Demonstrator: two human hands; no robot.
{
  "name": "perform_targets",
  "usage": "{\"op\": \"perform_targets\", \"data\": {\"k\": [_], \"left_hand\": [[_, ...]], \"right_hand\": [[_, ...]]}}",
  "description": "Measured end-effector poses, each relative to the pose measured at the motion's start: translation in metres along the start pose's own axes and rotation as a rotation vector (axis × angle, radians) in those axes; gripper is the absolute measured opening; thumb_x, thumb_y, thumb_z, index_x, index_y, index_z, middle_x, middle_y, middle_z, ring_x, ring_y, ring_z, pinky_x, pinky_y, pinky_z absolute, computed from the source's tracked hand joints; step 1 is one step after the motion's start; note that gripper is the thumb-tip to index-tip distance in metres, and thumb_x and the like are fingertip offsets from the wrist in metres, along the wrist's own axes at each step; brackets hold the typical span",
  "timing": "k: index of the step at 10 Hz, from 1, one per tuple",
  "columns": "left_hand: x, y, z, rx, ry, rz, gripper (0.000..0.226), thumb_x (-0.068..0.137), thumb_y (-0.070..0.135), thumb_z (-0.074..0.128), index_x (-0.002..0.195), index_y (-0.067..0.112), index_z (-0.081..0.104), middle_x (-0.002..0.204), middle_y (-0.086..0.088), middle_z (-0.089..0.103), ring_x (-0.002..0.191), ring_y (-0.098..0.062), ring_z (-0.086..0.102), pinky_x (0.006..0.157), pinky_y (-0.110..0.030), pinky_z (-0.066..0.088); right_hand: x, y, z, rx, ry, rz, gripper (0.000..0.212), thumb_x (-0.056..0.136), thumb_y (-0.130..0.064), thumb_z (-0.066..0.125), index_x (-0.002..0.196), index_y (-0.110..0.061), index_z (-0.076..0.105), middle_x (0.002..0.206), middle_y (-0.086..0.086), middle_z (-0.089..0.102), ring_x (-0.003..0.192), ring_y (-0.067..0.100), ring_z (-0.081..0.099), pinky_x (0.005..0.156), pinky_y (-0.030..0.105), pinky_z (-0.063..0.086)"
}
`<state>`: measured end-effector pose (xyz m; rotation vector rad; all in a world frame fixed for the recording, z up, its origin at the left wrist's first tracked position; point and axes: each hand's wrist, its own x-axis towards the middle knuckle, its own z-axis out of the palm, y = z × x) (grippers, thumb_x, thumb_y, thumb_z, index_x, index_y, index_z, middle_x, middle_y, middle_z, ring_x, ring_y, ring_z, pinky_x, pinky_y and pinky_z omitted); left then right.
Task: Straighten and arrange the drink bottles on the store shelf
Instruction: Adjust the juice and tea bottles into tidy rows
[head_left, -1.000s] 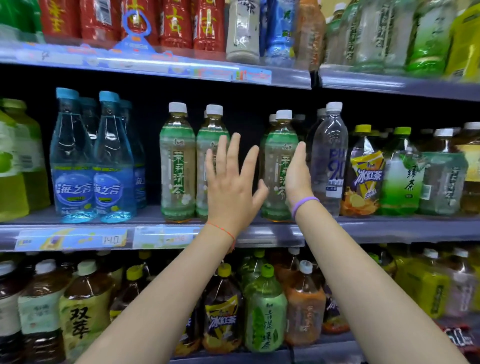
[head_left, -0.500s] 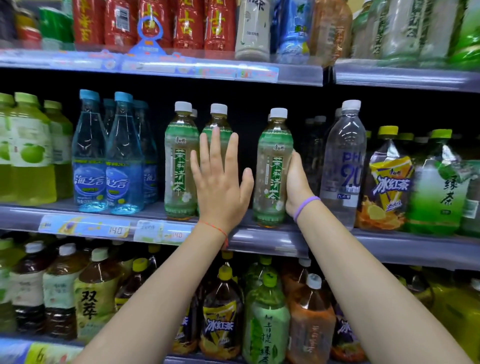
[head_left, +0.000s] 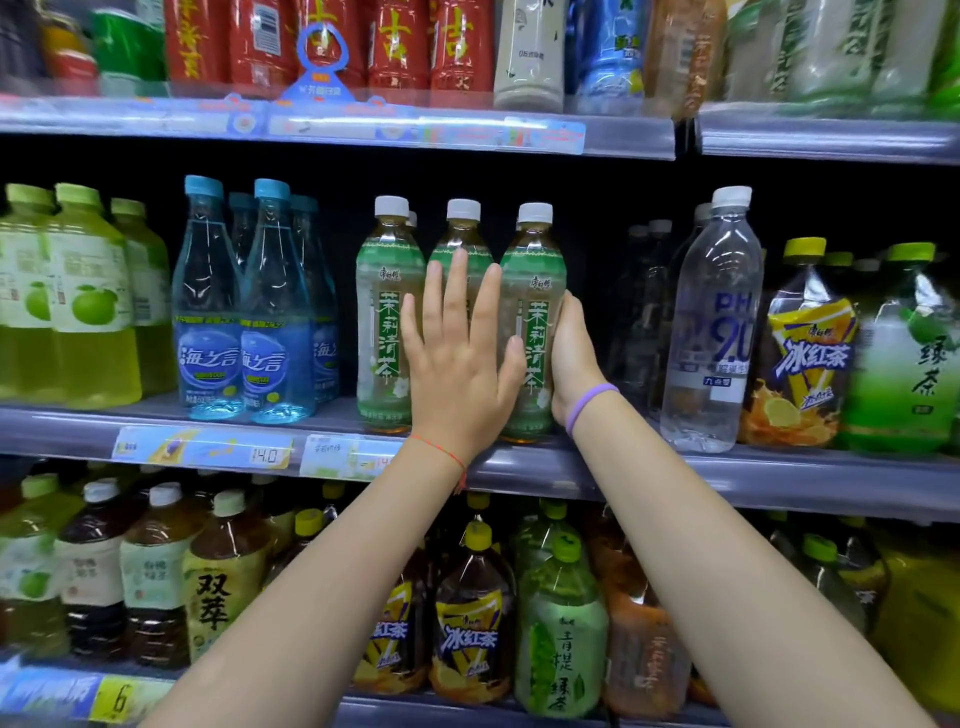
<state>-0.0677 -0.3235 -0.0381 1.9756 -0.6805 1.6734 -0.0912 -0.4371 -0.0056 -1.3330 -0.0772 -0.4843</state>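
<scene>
Middle shelf (head_left: 727, 475), front edge: we count three green-labelled jasmine tea bottles (head_left: 389, 322) standing upright in a front row, white caps, smooth clear plastic, amber liquid showing at the necks. Our left hand (head_left: 460, 358) lies flat with fingers straight and spread against the middle bottle, thumb touching the right-hand bottle (head_left: 532, 291). Our right hand (head_left: 571, 358) cups that bottle's right side (how its fingers lie behind is hidden). A dark open gap lies between it and the clear water bottle (head_left: 714, 322). Two blue-capped bottles (head_left: 239, 332) front the left.
</scene>
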Motion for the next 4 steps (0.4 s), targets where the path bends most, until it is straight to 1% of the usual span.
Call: {"op": "perform_targets", "data": {"k": [1,2,3,4], "left_hand": [[-0.002,-0.01,-0.005,0.022,-0.044,0.053,0.062,0.093,0.036,0.046,0.149,0.013,0.037,0.158,-0.017,0.027,0.147,-0.035,0.023,0.115,-0.06,0.018],[0.001,-0.018,-0.011,0.01,-0.062,0.065,0.062,0.091,0.035,0.048,0.149,0.013,0.038,0.158,-0.016,0.029,0.146,-0.034,0.025,0.115,-0.06,0.018],[0.008,-0.03,-0.03,-0.043,-0.031,0.068,0.062,0.09,0.033,0.049,0.147,0.011,0.04,0.155,-0.016,0.034,0.144,-0.033,0.029,0.115,-0.058,0.02],[0.019,-0.049,-0.057,-0.121,0.048,0.004,0.062,0.089,0.032,0.051,0.145,0.008,0.041,0.152,-0.019,0.036,0.142,-0.035,0.031,0.115,-0.054,0.023]], "right_hand": [[-0.006,-0.003,0.004,0.014,0.058,0.003,0.056,0.098,-0.059,0.029,0.1,-0.02,0.07,0.1,0.007,0.07,0.096,0.023,0.068,0.092,0.041,0.054],[-0.009,-0.005,0.008,0.022,0.113,0.009,0.057,0.095,-0.061,0.03,0.101,-0.02,0.069,0.099,0.006,0.071,0.097,0.025,0.068,0.089,0.043,0.055],[-0.022,-0.02,0.022,-0.116,0.288,-0.114,0.055,0.086,-0.064,0.039,0.114,-0.024,0.066,0.113,-0.001,0.068,0.111,0.022,0.062,0.096,0.042,0.048],[-0.04,-0.048,0.03,-0.181,0.464,-0.412,0.036,0.09,-0.043,0.047,0.109,-0.019,0.064,0.11,-0.001,0.064,0.105,0.015,0.058,0.091,0.031,0.042]]}}
